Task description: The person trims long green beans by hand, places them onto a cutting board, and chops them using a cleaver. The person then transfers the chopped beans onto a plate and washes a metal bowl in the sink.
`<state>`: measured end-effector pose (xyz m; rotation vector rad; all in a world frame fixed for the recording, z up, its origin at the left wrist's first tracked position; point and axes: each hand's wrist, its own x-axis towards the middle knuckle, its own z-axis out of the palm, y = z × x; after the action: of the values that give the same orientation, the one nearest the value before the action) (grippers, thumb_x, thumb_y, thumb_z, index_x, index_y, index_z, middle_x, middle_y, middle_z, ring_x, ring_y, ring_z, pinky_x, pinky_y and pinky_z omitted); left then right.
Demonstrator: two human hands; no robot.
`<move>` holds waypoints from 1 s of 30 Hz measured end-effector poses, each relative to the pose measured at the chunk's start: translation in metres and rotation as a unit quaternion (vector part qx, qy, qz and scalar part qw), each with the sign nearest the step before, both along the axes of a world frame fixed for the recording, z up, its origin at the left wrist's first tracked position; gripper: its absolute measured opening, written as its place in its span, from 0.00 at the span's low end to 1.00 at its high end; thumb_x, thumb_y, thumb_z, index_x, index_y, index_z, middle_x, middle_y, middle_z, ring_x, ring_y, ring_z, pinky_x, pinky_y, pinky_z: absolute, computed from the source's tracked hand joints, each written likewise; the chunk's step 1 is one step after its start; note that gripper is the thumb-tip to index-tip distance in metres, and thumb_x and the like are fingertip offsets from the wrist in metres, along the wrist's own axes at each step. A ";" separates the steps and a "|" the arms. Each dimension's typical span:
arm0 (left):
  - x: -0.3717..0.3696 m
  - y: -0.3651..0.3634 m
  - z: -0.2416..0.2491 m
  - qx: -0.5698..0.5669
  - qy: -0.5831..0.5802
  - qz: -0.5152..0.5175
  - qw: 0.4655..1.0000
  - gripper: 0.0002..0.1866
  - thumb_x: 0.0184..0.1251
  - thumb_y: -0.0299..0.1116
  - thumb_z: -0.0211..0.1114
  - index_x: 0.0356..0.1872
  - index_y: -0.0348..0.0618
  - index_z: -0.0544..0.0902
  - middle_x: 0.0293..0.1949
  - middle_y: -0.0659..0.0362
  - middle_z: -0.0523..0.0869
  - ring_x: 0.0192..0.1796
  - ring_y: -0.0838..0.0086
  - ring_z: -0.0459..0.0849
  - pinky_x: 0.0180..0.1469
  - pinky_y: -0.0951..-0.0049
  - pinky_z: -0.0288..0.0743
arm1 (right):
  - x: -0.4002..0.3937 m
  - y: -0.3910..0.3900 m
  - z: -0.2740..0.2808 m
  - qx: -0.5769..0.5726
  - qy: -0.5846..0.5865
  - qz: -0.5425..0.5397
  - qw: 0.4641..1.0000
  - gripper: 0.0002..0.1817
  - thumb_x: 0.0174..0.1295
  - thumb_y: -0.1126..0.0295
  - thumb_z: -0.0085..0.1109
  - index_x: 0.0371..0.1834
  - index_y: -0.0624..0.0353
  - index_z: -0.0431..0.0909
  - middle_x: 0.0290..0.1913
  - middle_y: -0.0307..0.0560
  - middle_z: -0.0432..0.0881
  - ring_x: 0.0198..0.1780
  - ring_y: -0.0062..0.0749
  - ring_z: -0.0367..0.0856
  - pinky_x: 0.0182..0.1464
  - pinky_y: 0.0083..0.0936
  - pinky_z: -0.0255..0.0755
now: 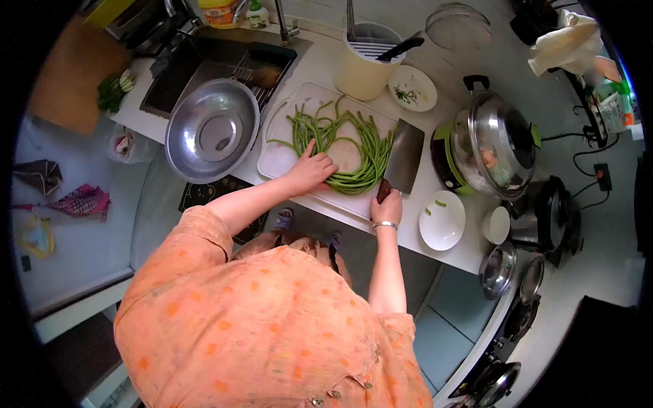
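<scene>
Countertop (435,262) runs from the sink (204,64) to the stove, carrying a steel bowl (212,129), a lidded cooker (486,143) and a white cutting board (286,160). Long green beans (354,153) lie in a loose curved bundle on that board — their ends gathered near the cleaver (406,155). The left hand (311,170) presses flat on the bundle, fingers spread over it. The right hand (386,207) is wrapped tight around the cleaver's handle — blade resting beside the beans. A white plate (442,224) holds two cut pieces.
</scene>
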<state>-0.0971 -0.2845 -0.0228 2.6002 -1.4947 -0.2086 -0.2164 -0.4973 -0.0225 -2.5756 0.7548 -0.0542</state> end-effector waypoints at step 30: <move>0.029 0.009 0.072 -0.402 0.576 0.127 0.700 0.04 0.65 0.29 0.53 0.37 0.40 0.73 0.26 0.68 0.72 0.30 0.85 0.69 0.36 0.83 0.64 | 0.074 0.052 0.080 0.110 -0.323 0.198 0.919 0.10 0.52 0.75 0.59 0.39 0.60 0.77 0.31 0.48 0.71 0.31 0.39 0.73 0.33 0.30 0.68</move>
<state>-0.0685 -0.2755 0.0496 1.3423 -0.5068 -0.7557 -0.1422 -0.4453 0.0577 -2.2271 -0.0108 -0.6186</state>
